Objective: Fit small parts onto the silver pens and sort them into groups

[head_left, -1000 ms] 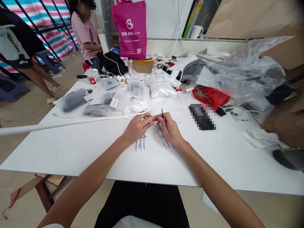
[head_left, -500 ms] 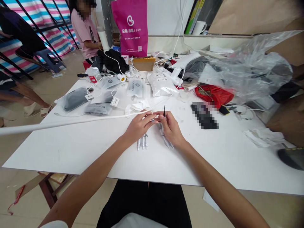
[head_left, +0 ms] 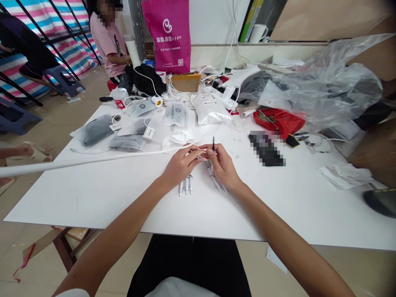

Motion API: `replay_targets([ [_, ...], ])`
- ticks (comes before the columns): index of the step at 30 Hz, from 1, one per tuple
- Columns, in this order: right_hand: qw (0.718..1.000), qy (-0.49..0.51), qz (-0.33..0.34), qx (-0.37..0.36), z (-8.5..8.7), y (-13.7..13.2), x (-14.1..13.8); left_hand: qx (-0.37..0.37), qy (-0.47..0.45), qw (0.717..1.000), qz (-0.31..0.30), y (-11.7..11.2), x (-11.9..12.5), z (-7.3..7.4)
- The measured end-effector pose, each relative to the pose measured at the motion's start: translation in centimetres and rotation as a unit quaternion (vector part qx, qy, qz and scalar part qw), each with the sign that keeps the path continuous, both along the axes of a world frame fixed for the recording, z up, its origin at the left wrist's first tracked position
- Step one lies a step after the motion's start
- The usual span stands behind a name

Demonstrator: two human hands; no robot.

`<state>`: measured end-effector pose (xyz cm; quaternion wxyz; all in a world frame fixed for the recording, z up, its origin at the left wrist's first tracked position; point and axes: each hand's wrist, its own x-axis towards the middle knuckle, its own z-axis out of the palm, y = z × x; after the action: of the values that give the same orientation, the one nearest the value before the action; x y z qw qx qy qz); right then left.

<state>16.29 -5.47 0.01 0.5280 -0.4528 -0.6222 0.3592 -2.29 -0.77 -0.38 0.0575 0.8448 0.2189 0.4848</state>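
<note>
Over the middle of the white table point(head_left: 102, 194), my left hand point(head_left: 179, 165) and my right hand point(head_left: 223, 167) meet fingertip to fingertip. The right hand pinches a thin dark pen refill point(head_left: 213, 144) that sticks up from its fingers. The left hand pinches a small silvery pen part point(head_left: 198, 156) at the fingertips. Under the left hand lie three white pens point(head_left: 185, 186) side by side. More white pens point(head_left: 218, 185) lie under the right hand.
Plastic-bagged goods point(head_left: 175, 115), a pink tote bag point(head_left: 168, 35), a red bag point(head_left: 278, 120), clear plastic sheeting point(head_left: 324, 90), a dark blurred slab point(head_left: 266, 148) and cables crowd the far half. A white rod point(head_left: 77, 161) crosses left. A seated person point(head_left: 109, 41) is at the far corner.
The view shifted slightly. My hands hold nearly the same pose at the pens. A person's legs at the left have moved out toward the frame's edge.
</note>
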Motion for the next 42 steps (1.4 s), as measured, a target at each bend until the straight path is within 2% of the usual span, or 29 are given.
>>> replay_targets([
  [8,0.999,-0.046,-0.009,0.008,0.0,0.2,0.5,-0.028,0.027,0.999,0.019,0.4,-0.3,-0.2],
  [12,0.991,-0.128,-0.011,0.040,0.3,0.4,1.2,-0.052,0.043,0.997,0.044,0.8,-0.6,-0.3],
  [19,0.979,-0.185,0.001,0.091,0.4,0.7,1.8,-0.060,0.057,0.995,0.054,0.7,-0.8,0.2],
  [24,0.973,-0.204,0.003,0.106,0.0,0.9,2.1,-0.052,0.085,0.993,0.055,0.8,-0.7,0.2],
  [31,0.971,-0.205,0.005,0.121,-0.3,0.9,2.0,-0.093,0.120,0.985,0.081,0.8,-1.0,0.3],
  [37,0.965,-0.220,0.019,0.140,-0.3,0.8,1.7,-0.085,0.132,0.987,0.040,0.7,-0.9,0.4],
  [42,0.967,-0.213,0.022,0.140,-0.3,0.9,1.9,-0.120,0.055,0.991,0.000,0.0,-0.4,0.7],
])
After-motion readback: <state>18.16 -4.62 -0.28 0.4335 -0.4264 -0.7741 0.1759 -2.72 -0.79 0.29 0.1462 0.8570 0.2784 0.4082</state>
